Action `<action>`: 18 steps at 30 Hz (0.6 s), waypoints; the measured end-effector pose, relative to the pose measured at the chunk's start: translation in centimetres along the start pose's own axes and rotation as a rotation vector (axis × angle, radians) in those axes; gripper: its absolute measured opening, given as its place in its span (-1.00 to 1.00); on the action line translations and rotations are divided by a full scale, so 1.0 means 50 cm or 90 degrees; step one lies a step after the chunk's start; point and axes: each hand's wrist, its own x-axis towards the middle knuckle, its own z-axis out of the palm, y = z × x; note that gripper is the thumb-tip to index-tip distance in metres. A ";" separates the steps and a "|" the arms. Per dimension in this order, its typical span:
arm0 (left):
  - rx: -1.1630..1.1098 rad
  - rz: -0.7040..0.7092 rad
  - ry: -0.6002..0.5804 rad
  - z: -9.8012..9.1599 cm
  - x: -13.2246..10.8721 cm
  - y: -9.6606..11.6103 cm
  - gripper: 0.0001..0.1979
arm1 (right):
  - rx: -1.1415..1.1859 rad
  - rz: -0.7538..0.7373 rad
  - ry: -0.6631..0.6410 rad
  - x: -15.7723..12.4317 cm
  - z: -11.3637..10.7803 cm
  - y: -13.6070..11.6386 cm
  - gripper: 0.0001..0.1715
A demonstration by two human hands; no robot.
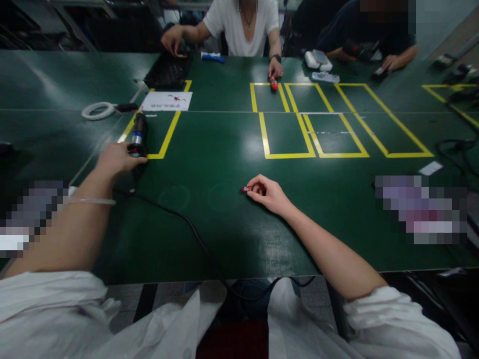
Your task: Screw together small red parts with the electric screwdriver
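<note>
My left hand point(114, 162) is stretched to the left, its fingers closed round the base of a black cylindrical power tool point(139, 130) with a silver section and a blue ring. The tool stands over the left yellow-taped outline. In front of me, my right hand point(265, 192) pinches a small red and dark piece point(245, 189) just above the green table point(224, 234). Its exact kind is too small to make out.
A black cord point(183, 217) crosses the table to its front edge. A white cable coil point(98, 110) and a printed sheet point(166, 101) lie at the left. Opposite, a co-worker's hand point(276, 67) touches a red object point(274, 84). Yellow tape outlines point(290, 155) mark the middle.
</note>
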 end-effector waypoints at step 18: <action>-0.039 0.319 0.009 0.047 -0.314 0.385 -0.32 | 0.049 0.000 0.027 0.004 0.000 -0.001 -0.72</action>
